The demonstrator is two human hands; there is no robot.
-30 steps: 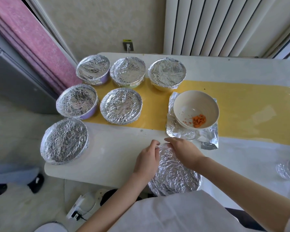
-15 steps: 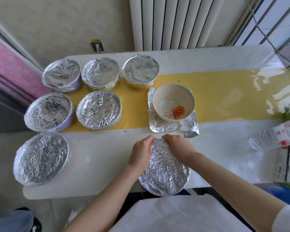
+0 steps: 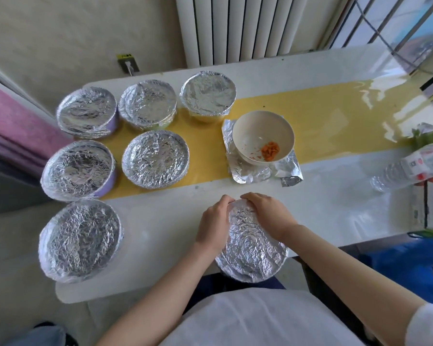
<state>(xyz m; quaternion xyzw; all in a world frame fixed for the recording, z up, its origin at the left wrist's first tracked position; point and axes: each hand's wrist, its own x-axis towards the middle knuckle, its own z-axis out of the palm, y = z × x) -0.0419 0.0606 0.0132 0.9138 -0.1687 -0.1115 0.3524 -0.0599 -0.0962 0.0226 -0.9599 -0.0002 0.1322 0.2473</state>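
Observation:
A foil-covered bowl (image 3: 250, 248) sits at the near edge of the white table (image 3: 160, 221), partly overhanging it. My left hand (image 3: 214, 221) grips its left far rim, fingers curled over the foil. My right hand (image 3: 268, 212) grips the right far rim the same way; the fingertips of both hands nearly meet at the bowl's far side. Behind them an uncovered cream bowl (image 3: 263, 137) with a little orange food (image 3: 270, 151) stands on a loose sheet of foil (image 3: 250, 174).
Several foil-covered bowls, such as one (image 3: 80, 239) at the near left and one (image 3: 155, 159) on the yellow strip (image 3: 323, 121), fill the table's left half. A plastic water bottle (image 3: 408, 171) lies at the right edge beside a box. A radiator stands behind the table.
The camera view has swung right, bringing the bottle and the table's right end into sight. Both hands stay on the far rim of the foil-covered bowl, barely shifted.

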